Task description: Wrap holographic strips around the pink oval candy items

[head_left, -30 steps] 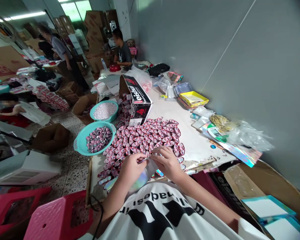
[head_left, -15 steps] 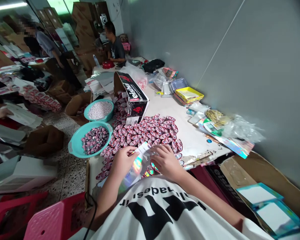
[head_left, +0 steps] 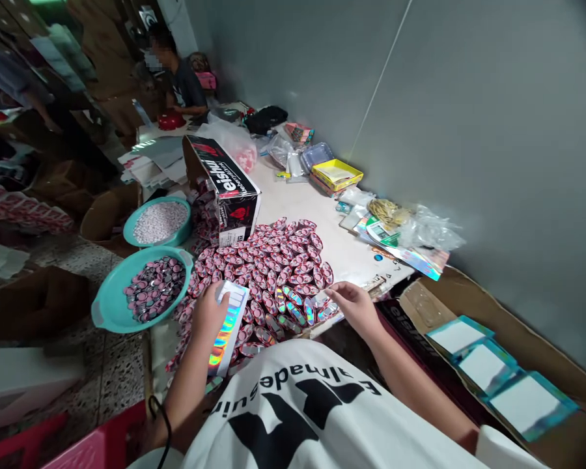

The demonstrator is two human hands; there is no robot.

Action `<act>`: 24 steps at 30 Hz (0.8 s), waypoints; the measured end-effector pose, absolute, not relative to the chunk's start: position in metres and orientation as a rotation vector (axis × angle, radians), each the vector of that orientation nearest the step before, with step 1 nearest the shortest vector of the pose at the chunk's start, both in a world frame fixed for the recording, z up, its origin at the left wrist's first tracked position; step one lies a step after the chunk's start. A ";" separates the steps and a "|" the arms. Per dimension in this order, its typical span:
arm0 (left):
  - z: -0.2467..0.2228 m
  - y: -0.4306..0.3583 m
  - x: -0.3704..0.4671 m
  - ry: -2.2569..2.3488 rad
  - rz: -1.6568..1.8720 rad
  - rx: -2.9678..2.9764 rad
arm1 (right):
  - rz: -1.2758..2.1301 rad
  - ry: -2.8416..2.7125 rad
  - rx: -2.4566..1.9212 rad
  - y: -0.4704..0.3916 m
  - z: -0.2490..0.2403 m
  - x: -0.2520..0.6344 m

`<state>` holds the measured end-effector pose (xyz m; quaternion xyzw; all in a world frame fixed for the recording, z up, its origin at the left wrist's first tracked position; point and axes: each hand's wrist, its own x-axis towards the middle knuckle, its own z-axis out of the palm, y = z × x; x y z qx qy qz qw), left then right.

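Observation:
My left hand [head_left: 209, 312] is closed on a sheet of shiny holographic stickers [head_left: 229, 326], thumb on its upper face. My right hand [head_left: 354, 306] is in a pinch at the table's near edge, with a small pale sticker [head_left: 319, 299] at its fingertips. Beneath and between both hands lie many pointed-oval pink and red pieces [head_left: 258, 260], spread over the table. Several of them near my right hand, such as one oval piece [head_left: 293, 296], shine with rainbow colours.
Left of the pieces stand a teal basin [head_left: 105, 299] of pink round parts and a teal basin [head_left: 183, 228] of small pale parts. A black printed carton [head_left: 237, 208] lies tipped behind. Plastic bags [head_left: 430, 228] line the wall; an open carton [head_left: 469, 293] stands right. Someone sits beyond.
My hands have moved apart: the left holds the sticker sheet further left, while the right has gone right with a small sticker. The camera view has swung to the right.

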<state>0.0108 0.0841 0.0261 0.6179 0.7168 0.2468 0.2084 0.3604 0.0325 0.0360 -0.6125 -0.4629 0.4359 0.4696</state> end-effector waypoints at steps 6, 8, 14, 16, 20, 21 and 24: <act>0.021 0.088 0.128 1.327 0.613 1.375 | 1.067 -1.169 -1.597 0.044 0.024 0.400; 0.008 0.089 0.171 1.178 0.541 1.258 | 1.055 -1.277 -1.611 0.051 0.020 0.410; -0.030 0.091 0.262 1.144 0.543 1.198 | 1.099 -1.600 -1.562 0.091 0.006 0.449; -0.037 0.091 0.279 1.180 0.552 1.231 | 1.134 -1.709 -1.520 0.108 0.002 0.463; -0.048 0.093 0.300 1.333 0.562 1.182 | 1.222 -1.864 -1.424 0.140 -0.009 0.479; -0.050 0.094 0.304 1.384 0.564 1.154 | 1.241 -1.879 -1.415 0.146 -0.013 0.481; -0.060 0.098 0.312 1.515 0.599 1.099 | 1.268 -1.922 -1.426 0.162 -0.027 0.481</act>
